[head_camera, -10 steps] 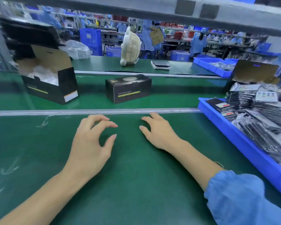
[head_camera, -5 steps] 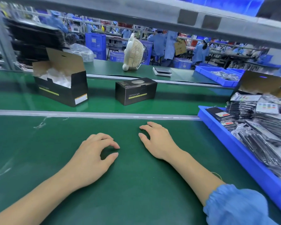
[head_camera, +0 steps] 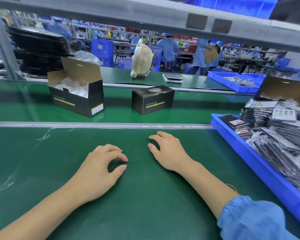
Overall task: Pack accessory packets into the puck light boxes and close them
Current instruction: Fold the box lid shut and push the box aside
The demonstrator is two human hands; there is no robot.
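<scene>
While both hands, left (head_camera: 97, 168) and right (head_camera: 168, 151), rest loosely curled, empty; open box (head_camera: 76, 94) contents blur white.

Bright, even light; blurred, warped edges

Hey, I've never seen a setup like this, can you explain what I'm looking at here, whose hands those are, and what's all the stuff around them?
This is one picture from a camera worn on a worker's head, looking down at a green packing bench. The left hand and right hand rest on it, holding nothing. Beyond them, on the conveyor, stand an open box with white wrapping inside and a closed box marked LED Puck Light. The blue tray on the right holds the accessory packets.
</scene>
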